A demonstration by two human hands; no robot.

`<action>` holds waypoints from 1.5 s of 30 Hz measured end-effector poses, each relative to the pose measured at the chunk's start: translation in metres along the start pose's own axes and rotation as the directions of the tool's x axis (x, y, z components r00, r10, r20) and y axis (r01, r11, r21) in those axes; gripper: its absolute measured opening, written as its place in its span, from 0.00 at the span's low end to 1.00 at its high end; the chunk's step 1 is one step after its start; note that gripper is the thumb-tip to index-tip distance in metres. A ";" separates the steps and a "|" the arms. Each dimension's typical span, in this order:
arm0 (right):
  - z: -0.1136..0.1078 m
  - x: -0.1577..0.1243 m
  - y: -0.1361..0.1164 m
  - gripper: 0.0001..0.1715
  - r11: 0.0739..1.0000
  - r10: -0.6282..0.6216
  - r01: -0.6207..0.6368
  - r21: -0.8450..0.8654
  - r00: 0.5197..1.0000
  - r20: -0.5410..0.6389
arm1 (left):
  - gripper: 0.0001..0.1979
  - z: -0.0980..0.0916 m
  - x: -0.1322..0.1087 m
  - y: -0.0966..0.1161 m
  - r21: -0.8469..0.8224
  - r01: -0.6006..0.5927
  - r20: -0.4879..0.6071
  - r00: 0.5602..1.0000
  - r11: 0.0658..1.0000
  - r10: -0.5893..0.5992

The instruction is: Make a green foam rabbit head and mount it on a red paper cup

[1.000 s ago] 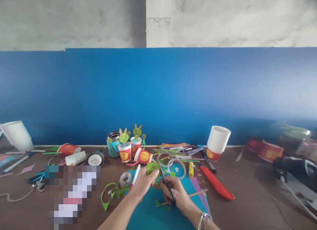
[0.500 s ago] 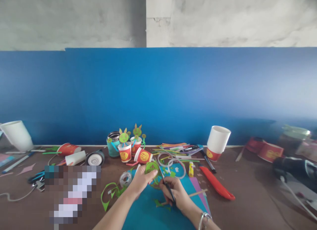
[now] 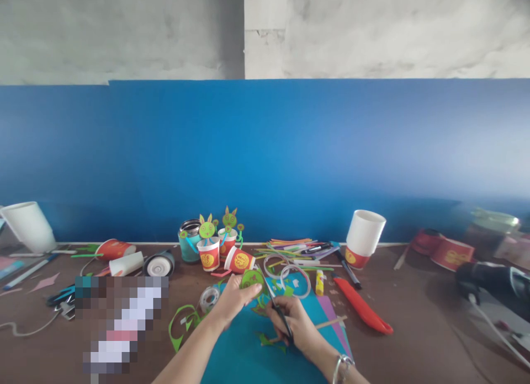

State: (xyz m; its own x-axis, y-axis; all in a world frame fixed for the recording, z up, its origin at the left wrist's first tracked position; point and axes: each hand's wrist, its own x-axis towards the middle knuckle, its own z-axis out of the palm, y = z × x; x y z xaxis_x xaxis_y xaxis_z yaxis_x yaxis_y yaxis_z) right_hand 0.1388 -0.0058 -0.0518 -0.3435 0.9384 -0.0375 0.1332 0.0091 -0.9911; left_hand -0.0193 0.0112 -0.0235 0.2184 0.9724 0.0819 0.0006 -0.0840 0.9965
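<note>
My left hand pinches a green paper cutout with markings drawn on it, thumb on its face. My right hand is wrapped round the black handles of a pair of scissors, whose blades point up toward the cutout's right edge. Whether the blades touch the paper I cannot tell. Below both hands lies a blue sheet with green scraps and a thin wooden stick on it. More green offcuts lie left of my left wrist, beside a tape roll.
Two paper cups holding green rabbit figures stand behind my hands, with a tipped cup beside them. A glue stick, a red pouch-like item and stacked cups are to the right. Coloured sticks lie near the wall.
My left hand and the green cutout have shifted slightly left, away from the scissors. My right hand stays almost in place with the scissors.
</note>
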 end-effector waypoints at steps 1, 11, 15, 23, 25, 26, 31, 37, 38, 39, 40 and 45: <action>0.000 0.000 0.000 0.13 1.000 0.005 -0.005 0.003 1.000 0.000 | 0.18 0.000 0.000 0.000 -0.005 0.004 -0.004 1.000 1.000 -0.004; 0.000 0.001 0.003 0.13 1.000 0.015 -0.015 0.007 1.000 0.013 | 0.16 0.007 0.001 -0.009 -0.127 0.046 -0.141 0.988 0.991 -0.064; -0.001 0.002 0.005 0.15 1.000 0.019 -0.019 0.016 1.000 0.014 | 0.15 0.010 -0.001 -0.006 -0.159 0.065 -0.125 0.988 0.985 -0.086; -0.002 0.002 0.006 0.14 1.000 -0.003 0.003 0.016 1.000 0.016 | 0.15 0.010 0.000 -0.009 -0.195 0.075 -0.114 0.989 0.978 -0.098; -0.002 0.002 0.005 0.15 1.000 -0.005 0.005 0.030 1.000 0.021 | 0.15 0.011 0.000 -0.010 -0.190 0.080 -0.114 0.988 0.979 -0.103; -0.002 0.001 0.005 0.15 0.999 -0.003 0.002 0.040 1.000 0.023 | 0.14 0.011 0.000 -0.010 -0.187 0.084 -0.112 0.988 0.979 -0.106; -0.002 0.001 0.005 0.16 0.997 0.006 -0.009 0.074 1.000 0.029 | 0.14 0.013 -0.003 -0.009 -0.188 0.104 -0.107 0.986 0.977 -0.125; -0.003 0.002 0.008 0.14 0.998 -0.009 0.008 0.065 1.000 0.023 | 0.15 0.014 -0.003 -0.007 -0.188 0.102 -0.112 0.986 0.977 -0.125; -0.003 0.002 0.008 0.13 0.998 -0.011 0.009 0.064 1.000 0.020 | 0.15 0.014 -0.003 -0.007 -0.187 0.101 -0.113 0.986 0.977 -0.123; -0.003 0.002 0.008 0.12 0.998 -0.010 0.009 0.064 1.000 0.019 | 0.15 0.014 -0.003 -0.007 -0.187 0.099 -0.112 0.986 0.977 -0.121; -0.002 0.002 0.008 0.12 0.998 -0.007 0.006 0.067 1.000 0.018 | 0.16 0.014 -0.002 -0.007 -0.188 0.097 -0.112 0.987 0.977 -0.119; -0.001 0.000 0.002 0.10 0.998 0.004 -0.004 0.066 1.000 0.007 | 0.15 0.013 -0.002 -0.008 -0.194 0.090 -0.104 0.988 0.977 -0.111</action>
State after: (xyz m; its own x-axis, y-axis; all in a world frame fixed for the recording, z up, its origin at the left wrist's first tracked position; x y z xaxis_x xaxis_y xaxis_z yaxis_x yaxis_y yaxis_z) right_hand 0.1400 -0.0052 -0.0538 -0.3497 0.9359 -0.0424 0.0734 -0.0177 -0.9971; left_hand -0.0069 0.0073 -0.0323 0.1145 0.9930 -0.0282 -0.1688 0.0474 0.9845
